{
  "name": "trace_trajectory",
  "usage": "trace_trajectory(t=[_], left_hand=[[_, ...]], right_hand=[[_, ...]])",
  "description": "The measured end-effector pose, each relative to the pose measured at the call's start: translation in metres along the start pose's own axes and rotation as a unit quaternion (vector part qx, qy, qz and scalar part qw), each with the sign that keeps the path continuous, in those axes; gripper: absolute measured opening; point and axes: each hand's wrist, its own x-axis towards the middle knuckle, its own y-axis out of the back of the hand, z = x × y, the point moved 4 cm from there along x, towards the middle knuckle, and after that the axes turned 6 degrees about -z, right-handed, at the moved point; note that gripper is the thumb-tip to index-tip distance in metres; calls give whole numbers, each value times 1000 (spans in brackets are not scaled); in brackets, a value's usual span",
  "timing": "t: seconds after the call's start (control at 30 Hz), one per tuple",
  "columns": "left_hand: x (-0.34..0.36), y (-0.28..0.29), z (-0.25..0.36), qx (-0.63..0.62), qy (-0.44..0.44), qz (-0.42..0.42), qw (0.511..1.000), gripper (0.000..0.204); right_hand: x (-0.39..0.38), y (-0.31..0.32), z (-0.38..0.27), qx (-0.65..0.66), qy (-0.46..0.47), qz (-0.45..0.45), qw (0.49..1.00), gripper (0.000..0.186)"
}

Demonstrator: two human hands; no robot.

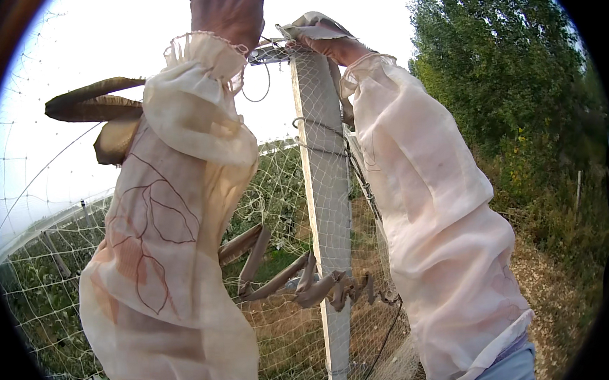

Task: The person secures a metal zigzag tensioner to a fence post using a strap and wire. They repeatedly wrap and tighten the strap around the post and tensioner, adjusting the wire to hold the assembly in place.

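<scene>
Both my hands are raised to the top of a pale concrete post (323,155) wrapped in thin netting. My left hand (229,17) is closed like a fist just left of the post top, its back toward me. Its fingers are hidden, and the upper edge cuts it off. My right hand (339,47) is at the post top, closed on a grey strip of cloth-like material (318,28) that partly covers its fingers. A wire loop (267,83) hangs between the hands. A crumpled brown-grey strip (278,279) zigzags across the post lower down.
Another brown strip (97,100) sticks out beside my left sleeve. Wire (319,126) is tied round the post. Pale netting (43,269) spreads left, with green plants behind. Tall trees (495,52) and a leaf-strewn path (547,301) lie to the right.
</scene>
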Motion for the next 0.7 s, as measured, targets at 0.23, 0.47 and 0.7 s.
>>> trace_trajectory(t=[0.23, 0.47, 0.7], left_hand=[[-27, -16, -29, 11, -72, 185, 980, 4], [-23, 14, -14, 122, -14, 16, 992, 20], [-23, 24, -7, 129, -48, 80, 987, 19]], right_hand=[[-19, -14, -47, -210, -41, 398, 892, 28], [-28, 18, -10, 227, -40, 421, 877, 21], [-35, -18, -22, -111, -268, 166, 942, 24]])
